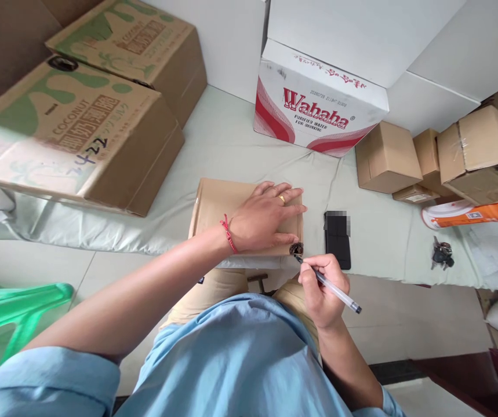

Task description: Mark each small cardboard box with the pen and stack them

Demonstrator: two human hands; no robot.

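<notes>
A small brown cardboard box (218,205) lies on a pale green mat (231,139) in front of me. My left hand (266,217) rests flat on top of the box, fingers spread, with a ring on one finger and a red cord at the wrist. My right hand (324,286) grips a clear ballpoint pen (331,285), its tip at the box's near right corner beside a small dark mark.
A black phone (337,240) lies right of the box, keys (442,253) further right. Two large coconut cartons (79,116) stand at the left, a Wahaha water carton (318,104) behind, several small brown boxes (388,156) at the right. A green stool (9,313) is at the lower left.
</notes>
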